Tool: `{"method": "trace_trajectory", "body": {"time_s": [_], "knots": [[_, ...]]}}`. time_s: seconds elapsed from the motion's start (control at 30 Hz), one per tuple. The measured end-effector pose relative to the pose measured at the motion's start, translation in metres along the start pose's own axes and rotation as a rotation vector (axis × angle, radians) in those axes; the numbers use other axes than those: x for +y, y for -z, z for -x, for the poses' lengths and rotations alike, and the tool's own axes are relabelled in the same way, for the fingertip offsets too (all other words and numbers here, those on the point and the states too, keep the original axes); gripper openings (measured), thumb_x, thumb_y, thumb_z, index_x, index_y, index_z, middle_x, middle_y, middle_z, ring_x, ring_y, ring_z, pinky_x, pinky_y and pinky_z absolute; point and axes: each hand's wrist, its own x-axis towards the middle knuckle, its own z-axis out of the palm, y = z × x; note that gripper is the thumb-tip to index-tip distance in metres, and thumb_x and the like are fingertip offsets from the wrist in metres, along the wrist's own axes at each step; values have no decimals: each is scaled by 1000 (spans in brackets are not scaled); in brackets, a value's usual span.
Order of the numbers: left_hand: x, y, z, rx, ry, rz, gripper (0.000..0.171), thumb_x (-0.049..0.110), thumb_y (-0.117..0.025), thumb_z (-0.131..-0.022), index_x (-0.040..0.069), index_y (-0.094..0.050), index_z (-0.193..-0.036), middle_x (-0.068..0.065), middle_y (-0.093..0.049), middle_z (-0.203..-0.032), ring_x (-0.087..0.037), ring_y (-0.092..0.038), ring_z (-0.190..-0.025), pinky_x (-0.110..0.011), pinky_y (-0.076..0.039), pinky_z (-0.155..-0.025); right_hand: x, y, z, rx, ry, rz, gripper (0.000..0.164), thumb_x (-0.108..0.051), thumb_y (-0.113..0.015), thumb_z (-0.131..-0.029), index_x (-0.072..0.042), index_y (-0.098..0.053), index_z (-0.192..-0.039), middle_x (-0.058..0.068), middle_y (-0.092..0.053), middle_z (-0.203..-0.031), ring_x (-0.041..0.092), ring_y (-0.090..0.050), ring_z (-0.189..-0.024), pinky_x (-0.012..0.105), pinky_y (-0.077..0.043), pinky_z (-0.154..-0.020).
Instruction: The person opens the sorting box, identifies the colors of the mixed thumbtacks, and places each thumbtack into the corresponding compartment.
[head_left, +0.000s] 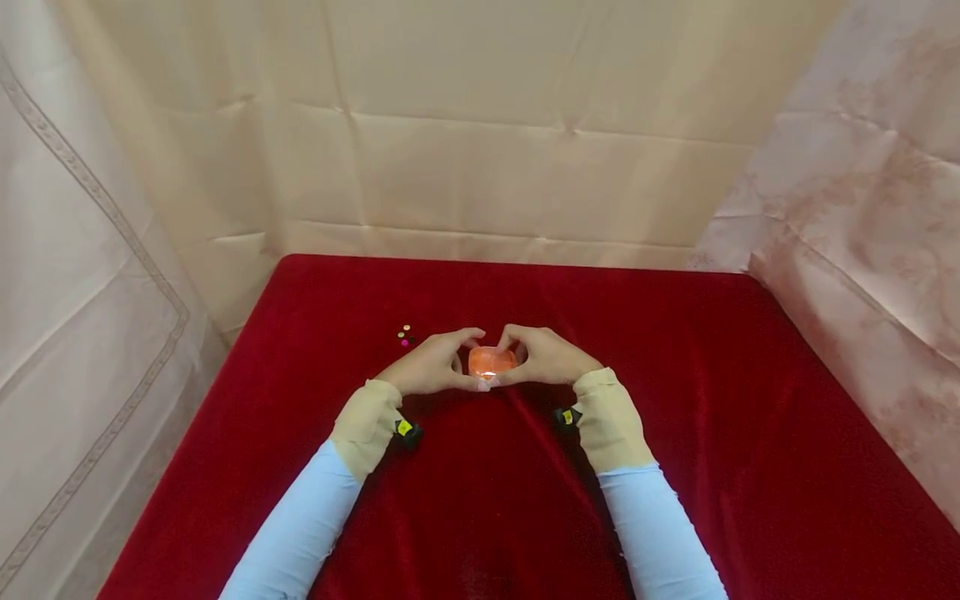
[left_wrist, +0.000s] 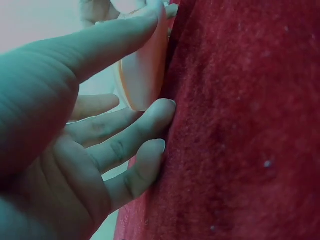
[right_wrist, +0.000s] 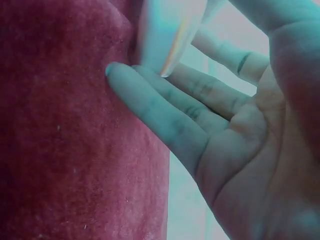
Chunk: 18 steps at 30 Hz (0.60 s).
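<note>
A small, rounded orange container [head_left: 491, 362] with a shiny surface is held between both hands over the middle of the table. My left hand [head_left: 435, 364] grips its left side, with the thumb on the near edge and fingers reaching round the far side. On the right side, my right hand [head_left: 553, 357] grips it in the same way. In the left wrist view the container [left_wrist: 142, 75] looks pale with an orange rim and tilts beside the thumb. The right wrist view shows the container [right_wrist: 162, 35] against the fingers. Its contents cannot be seen.
Several small round discs [head_left: 406, 336], yellow, pink and dark, lie on the table left of the hands. A red velvet cloth [head_left: 480, 517] covers the table. Beige curtains [head_left: 465, 167] hang behind, and pale cloth [head_left: 870, 217] hangs at the right.
</note>
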Motion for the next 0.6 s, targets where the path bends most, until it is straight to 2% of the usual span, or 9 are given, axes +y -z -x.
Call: {"method": "trace_trajectory", "body": {"time_s": [0.17,0.33,0.6], "knots": [[1,0,0,-18,-12,-1,83,43,-80,-78,5,-47,-144,1,-56,-120,-14,-58,-79,-25,-49,-68,-5,3,4,-42,9,5,49,-39,-85,-72,-19,-61,-110,0,-64,-95,16,-60,-83,30,-49,-72],[1,-2,1,-54,-30,-73,74,44,-80,-78,8,-55,-137,0,-53,-112,-14,-53,-87,-25,-47,-73,-9,5,10,-100,-13,11,56,-34,-85,-73,-19,-61,-121,0,-64,-102,15,-62,-86,29,-50,-74],[0,-2,2,-62,0,-57,72,43,-82,-75,10,-56,-134,1,-48,-111,-15,-53,-88,-25,-48,-73,-9,5,12,-112,-4,11,59,-27,-84,-75,-16,-62,-128,-1,-66,-98,14,-65,-78,29,-51,-71]]}}
